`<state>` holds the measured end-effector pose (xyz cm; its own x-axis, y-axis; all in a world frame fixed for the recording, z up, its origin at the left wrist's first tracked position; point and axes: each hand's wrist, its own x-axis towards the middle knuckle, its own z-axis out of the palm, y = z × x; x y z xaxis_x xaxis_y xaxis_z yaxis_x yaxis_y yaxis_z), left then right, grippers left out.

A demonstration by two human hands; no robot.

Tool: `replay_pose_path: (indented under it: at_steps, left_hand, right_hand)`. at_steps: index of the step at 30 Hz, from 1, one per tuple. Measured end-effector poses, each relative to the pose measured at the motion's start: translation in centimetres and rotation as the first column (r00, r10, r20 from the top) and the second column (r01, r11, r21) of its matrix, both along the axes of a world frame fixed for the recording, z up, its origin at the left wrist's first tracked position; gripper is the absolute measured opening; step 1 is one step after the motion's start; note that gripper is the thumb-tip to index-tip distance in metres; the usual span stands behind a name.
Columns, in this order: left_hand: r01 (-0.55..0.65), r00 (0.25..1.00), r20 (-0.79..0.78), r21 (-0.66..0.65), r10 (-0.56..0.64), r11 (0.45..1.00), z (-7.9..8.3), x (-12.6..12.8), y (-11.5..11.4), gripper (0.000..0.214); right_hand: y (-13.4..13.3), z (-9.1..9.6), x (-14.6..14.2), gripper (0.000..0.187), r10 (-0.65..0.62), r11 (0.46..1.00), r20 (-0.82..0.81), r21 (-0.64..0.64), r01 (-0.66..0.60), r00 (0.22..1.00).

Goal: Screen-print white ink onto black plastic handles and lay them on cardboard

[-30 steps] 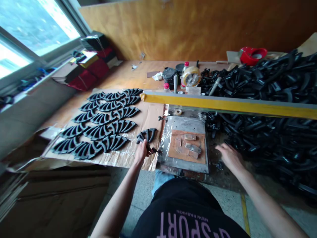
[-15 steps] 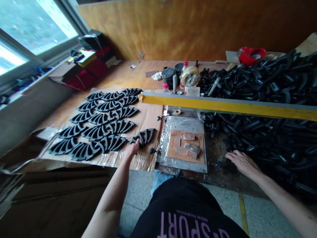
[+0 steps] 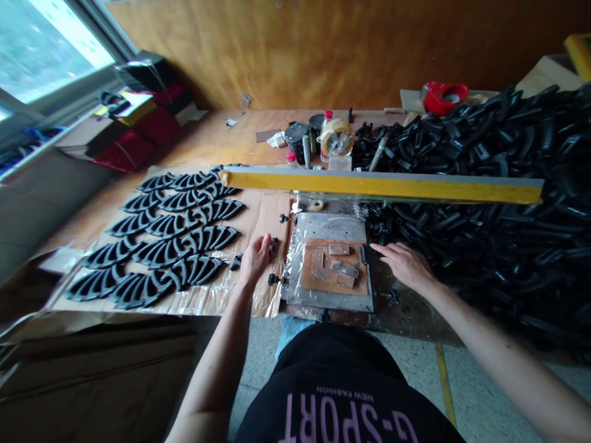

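Note:
My left hand (image 3: 255,255) is over a black slatted plastic part (image 3: 235,262) at the right side of the cardboard sheet (image 3: 258,215). Its fingers are closed on the part and cover most of it; only the ends show. Several rows of similar fan-shaped black parts (image 3: 157,255) lie to its left. My right hand (image 3: 404,263) reaches in from the right with its fingers closed. At its fingertips a small dark black plastic piece (image 3: 364,253) shows at the right edge of the metal plate (image 3: 330,224); the palm side is hidden.
A yellow bar (image 3: 378,187) crosses above the plate. Small blocks (image 3: 345,269) lie on a brown board (image 3: 314,277). A large heap of black parts (image 3: 489,246) fills the right. Behind stand jars (image 3: 295,138), tape (image 3: 336,138) and a red tape dispenser (image 3: 443,98).
My right hand has moved left from the heap to the plate's edge, with a black plastic piece at its fingertips. My left hand has shifted over the slatted part, covering more of it.

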<state>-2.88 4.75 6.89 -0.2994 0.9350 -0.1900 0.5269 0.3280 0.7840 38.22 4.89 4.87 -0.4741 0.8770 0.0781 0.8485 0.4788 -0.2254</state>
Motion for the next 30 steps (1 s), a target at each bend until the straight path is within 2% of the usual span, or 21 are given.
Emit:
replay_pose_path:
  at_steps: [4, 8, 13, 18, 23, 30]
  left_hand:
    - [-0.025, 0.977, 0.212, 0.185, -0.014, 0.982, 2.3, 2.6, 0.9, 0.047]
    - [-0.015, 0.947, 0.31, 0.293, -0.081, 0.956, 3.8, 4.6, 1.3, 0.041]
    - [-0.03, 0.923, 0.369, 0.351, -0.109, 0.936, 4.5, 6.5, 1.4, 0.033]
    - [0.017, 0.914, 0.366, 0.39, -0.172, 0.921, 5.0, 8.1, 1.6, 0.031]
    - [0.059, 0.952, 0.225, 0.526, -0.206, 0.848, 5.7, 9.6, 2.0, 0.028]
    - [0.051, 0.963, 0.182, 0.607, -0.201, 0.793, 6.3, 11.2, 2.4, 0.025]
  right_hand:
    - [-0.7, -1.1, -5.9, 0.045, 0.133, 0.99, -0.009, -0.039, -0.134, 0.991]
    - [-0.4, -2.8, -8.5, 0.047, 0.139, 0.989, 0.029, -0.047, -0.137, 0.99]
    - [0.0, -2.9, -9.3, 0.045, 0.122, 0.992, 0.09, -0.033, -0.12, 0.988]
    - [-0.5, -3.4, -9.8, 0.044, 0.105, 0.994, 0.105, 0.0, -0.106, 0.989]
    - [-0.7, -4.3, -8.9, 0.045, 0.081, 0.996, 0.008, -0.037, -0.081, 0.997]
    - [-0.4, -2.5, -8.7, 0.031, 0.043, 0.999, -0.017, 0.006, -0.043, 0.999]
